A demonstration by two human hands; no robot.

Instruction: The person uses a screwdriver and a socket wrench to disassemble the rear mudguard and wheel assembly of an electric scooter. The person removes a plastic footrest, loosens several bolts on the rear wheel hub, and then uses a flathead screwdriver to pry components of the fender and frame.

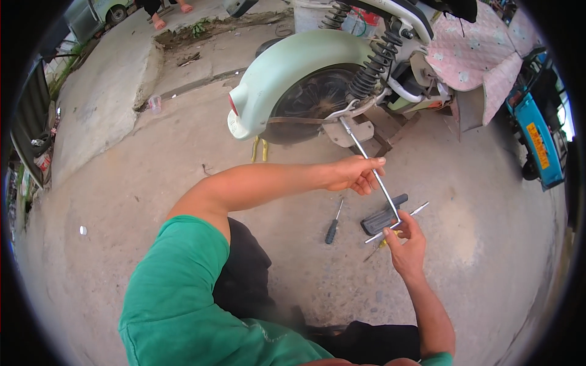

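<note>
Fingers of our left hand wrap T-wrench shaft mid-length; our right hand fingers clamp crossbar end, socket on scooter wheel.

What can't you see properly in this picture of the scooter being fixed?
- Head view: the socket end of the T-handle wrench is too small to tell what it grips.
- The rear wheel is mostly hidden by the pale green fender.
- The right hand covers the wrench's crossbar middle.
- The left hand hides part of the shaft.
</note>
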